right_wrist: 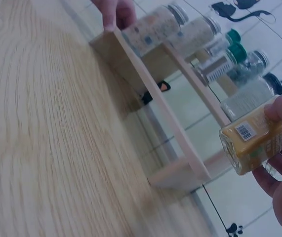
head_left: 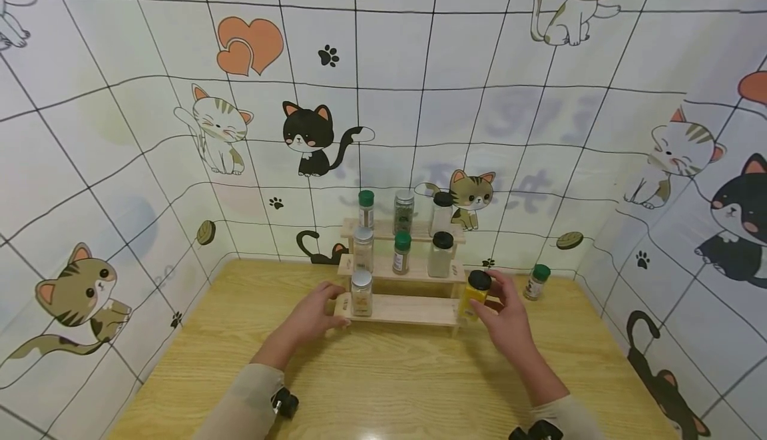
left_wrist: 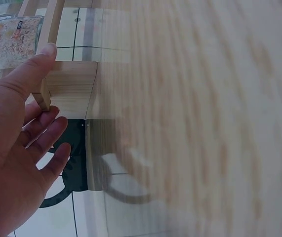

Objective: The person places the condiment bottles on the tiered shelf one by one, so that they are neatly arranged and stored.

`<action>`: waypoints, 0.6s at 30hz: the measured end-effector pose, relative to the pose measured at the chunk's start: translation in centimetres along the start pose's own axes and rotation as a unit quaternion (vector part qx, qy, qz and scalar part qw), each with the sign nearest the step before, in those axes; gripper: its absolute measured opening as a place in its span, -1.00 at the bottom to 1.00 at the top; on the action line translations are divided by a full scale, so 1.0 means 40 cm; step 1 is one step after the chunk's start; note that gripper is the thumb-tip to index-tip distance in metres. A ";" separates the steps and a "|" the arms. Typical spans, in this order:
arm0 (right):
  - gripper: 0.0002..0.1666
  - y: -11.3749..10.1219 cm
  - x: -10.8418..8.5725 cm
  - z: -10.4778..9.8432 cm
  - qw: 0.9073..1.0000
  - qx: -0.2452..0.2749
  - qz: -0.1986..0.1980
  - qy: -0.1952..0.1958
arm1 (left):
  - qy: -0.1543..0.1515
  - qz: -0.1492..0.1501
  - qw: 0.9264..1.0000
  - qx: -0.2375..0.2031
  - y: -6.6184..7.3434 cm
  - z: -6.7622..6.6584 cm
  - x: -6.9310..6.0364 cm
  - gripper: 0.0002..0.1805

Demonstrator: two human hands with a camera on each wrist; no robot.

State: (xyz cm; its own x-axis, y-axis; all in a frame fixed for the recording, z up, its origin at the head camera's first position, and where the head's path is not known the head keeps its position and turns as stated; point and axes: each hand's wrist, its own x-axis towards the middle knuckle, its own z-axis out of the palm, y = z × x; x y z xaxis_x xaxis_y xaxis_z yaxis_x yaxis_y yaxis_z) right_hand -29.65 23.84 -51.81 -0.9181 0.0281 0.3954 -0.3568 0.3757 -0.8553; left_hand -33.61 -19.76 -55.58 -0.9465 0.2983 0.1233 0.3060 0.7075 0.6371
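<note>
A three-step wooden spice rack stands on the table. My left hand grips the left end of its lowest step; in the left wrist view the thumb lies on the front edge, with fingers behind the end piece. My right hand holds a square glass jar of yellow spice with a black lid beside the right end of that step. The jar is tilted in the right wrist view, its barcode visible. A silver-lidded jar sits at the lowest step's left end, near my left hand.
On the middle step are a silver-lidded jar, a green-lidded jar and a black-lidded jar. Three more jars line the top step. Another green-lidded jar stands on the table at right. Cat-patterned sheeting surrounds the back and sides.
</note>
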 end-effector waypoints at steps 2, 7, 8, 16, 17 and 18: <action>-0.16 -0.012 0.002 0.019 1.000 0.010 -0.009 -0.009 | -0.001 0.002 1.000 0.001 -0.001 0.001 0.000 -0.26; -0.16 -0.033 0.012 0.073 0.998 0.048 -0.024 -0.031 | 0.002 0.004 1.000 0.008 -0.010 0.006 0.002 -0.25; -0.16 -0.035 0.014 0.084 0.998 0.053 -0.026 -0.036 | 0.003 0.004 1.000 0.009 -0.012 0.007 0.002 -0.25; -0.15 -0.046 0.026 0.158 0.995 0.067 -0.022 -0.075 | 0.011 0.003 1.000 -0.005 -0.013 0.009 0.000 -0.24; -0.16 -0.047 0.027 0.166 0.994 0.068 -0.022 -0.078 | 0.011 0.002 1.000 -0.007 -0.013 0.009 0.000 -0.24; -0.17 -0.046 0.028 0.174 0.994 0.070 -0.020 -0.082 | 0.012 0.002 1.000 -0.007 -0.013 0.009 0.000 -0.24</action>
State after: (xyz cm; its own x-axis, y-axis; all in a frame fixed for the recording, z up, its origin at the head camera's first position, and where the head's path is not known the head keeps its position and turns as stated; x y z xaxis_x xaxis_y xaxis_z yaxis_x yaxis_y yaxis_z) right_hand -31.23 16.73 -52.11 -0.9140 -0.1410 0.3805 -0.4044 0.2400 -0.8825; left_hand -33.73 -19.91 -56.18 -0.9474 0.2857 0.1440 0.3086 0.6972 0.6471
